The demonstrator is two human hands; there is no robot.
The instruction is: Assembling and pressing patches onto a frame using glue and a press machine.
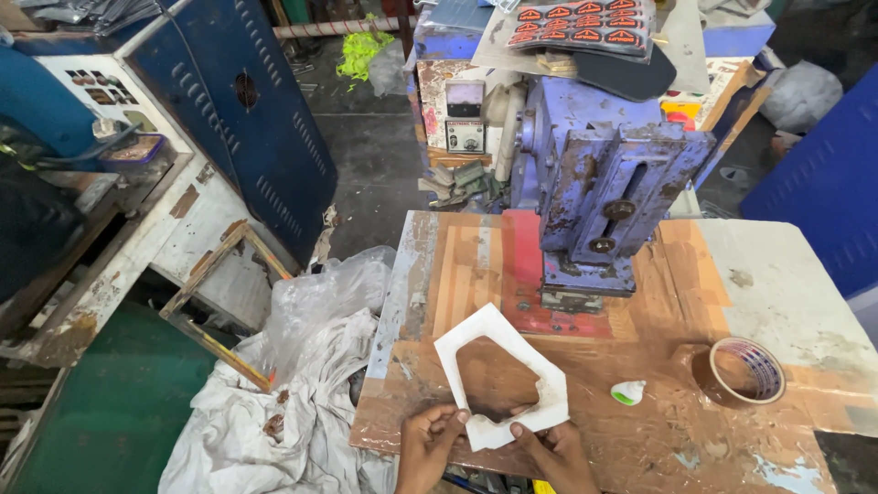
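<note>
Both hands at the near edge of the worn wooden bench [640, 302]. Left hand [428, 445] and right hand [555, 450] each pinch the near edge of a white frame-shaped cut-out [498, 370], fingers closed on it, thumbs on top. The cut-out lies flat on the bench and extends away from the fingers, its open five-sided middle showing bare wood.

Wrists and forearms are cut off by the lower picture edge; fingers under the cut-out are hidden.

Beyond the cut-out, well past the fingertips, stands a blue press machine [604, 197] with chipped paint. To the right of the right hand lies a small white-and-green cap [627, 392], and farther right a roll of brown tape [746, 370]. Left of the left hand, off the bench edge, crumpled white cloth and clear plastic [293, 384]. Nothing lies between hands and cut-out
</note>
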